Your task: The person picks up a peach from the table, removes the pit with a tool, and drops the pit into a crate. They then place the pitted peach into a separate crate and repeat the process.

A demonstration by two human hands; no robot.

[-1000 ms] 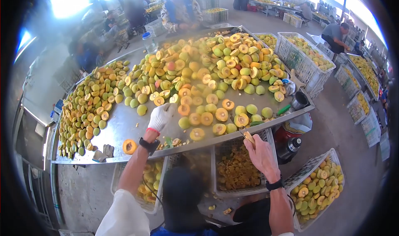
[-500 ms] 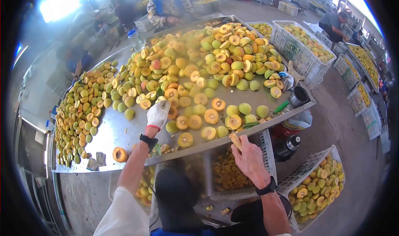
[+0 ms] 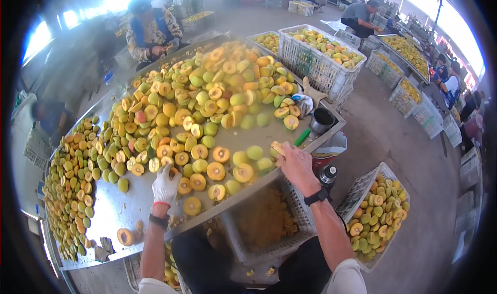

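Observation:
My left hand (image 3: 165, 185), in a white knit glove with a red cuff, is at the near side of the peach pile. Its thumb and fingers are apart, close to cut peach halves (image 3: 192, 206), with nothing visible between them. My bare right hand (image 3: 299, 165) is closed on a tan wooden handle (image 3: 278, 148) above the table's near edge. The working end of that tool cannot be made out. Halved and whole yellow-green peaches (image 3: 176, 112) cover much of the metal table (image 3: 116, 203). Some halves show brown centres. A haze blurs part of the pile.
A green-handled tool (image 3: 302, 137) and a dark cup (image 3: 322, 120) stand at the table's right corner. Below are a crate of orange scraps (image 3: 269, 216), a thermos (image 3: 327, 175) and a crate of peaches (image 3: 380, 211). A grey glove (image 3: 104, 249) lies front left. Other people work beyond.
The view has swung right, shifting the table leftward in the picture. My left hand's fingers have spread beside the peach halves. My right hand has risen above the edge, still holding the wooden handle.

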